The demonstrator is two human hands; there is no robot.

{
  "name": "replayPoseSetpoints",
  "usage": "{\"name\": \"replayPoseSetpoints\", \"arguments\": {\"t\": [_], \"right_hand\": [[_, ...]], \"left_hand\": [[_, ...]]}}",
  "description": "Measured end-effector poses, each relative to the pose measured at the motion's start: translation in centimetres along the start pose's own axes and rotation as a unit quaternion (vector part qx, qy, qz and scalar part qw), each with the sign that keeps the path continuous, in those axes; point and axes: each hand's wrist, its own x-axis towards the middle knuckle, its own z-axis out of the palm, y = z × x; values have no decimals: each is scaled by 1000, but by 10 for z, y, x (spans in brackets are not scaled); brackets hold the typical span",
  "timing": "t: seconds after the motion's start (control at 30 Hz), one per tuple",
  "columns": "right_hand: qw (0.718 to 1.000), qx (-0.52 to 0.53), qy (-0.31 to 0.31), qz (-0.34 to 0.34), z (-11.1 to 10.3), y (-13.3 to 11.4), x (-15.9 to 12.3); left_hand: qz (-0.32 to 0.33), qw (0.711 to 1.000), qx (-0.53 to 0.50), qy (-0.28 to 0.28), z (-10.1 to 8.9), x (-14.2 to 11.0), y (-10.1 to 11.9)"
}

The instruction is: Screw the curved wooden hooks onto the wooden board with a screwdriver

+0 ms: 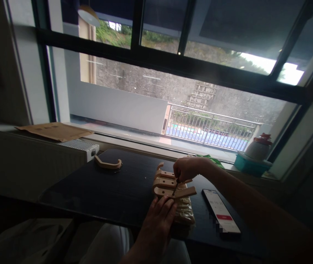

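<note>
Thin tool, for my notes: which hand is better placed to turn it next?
Probably the right hand: it grips the thin tool, while the left hand rests against the nearest wooden hook.

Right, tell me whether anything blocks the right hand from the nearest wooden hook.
Nothing visible does. Only the thin dark tool that the right hand holds spans the gap, its tip at the nearest wooden hook. The left hand lies at that hook's near edge, beside this path.

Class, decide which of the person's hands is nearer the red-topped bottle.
Right. The right hand is left of the bottle and closer to the person; the left hand is farther left and even closer to the person.
</note>
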Motion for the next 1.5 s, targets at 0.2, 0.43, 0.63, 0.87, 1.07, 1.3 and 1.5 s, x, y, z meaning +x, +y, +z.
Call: {"name": "replayPoseSetpoints", "arguments": {"t": [0.2,0.43,0.63,0.87,1.07,1.3,1.5], "right_hand": [[999,4,43,-17,10,1,3],[998,45,33,15,10,7,4],[995,33,89,31,7,1,-4],[991,16,135,1,11,-2,-1],[993,22,113,33,14,1,7],[994,44,88,37,8,3,-2],[990,71,117,-8,11,5,-7]], "left_hand": [[-5,1000,-4,11,3,-1,1],[-17,1000,2,6,4,-2,2],[-6,1000,4,18,7,-2,-1],[-8,1000,-7,2,2,-1,1],[-24,1000,-14,-5,-2,0,3],[-6,1000,-13,12,4,-2,-2],[-10,1000,-16,1,4,-2,-2]]}}
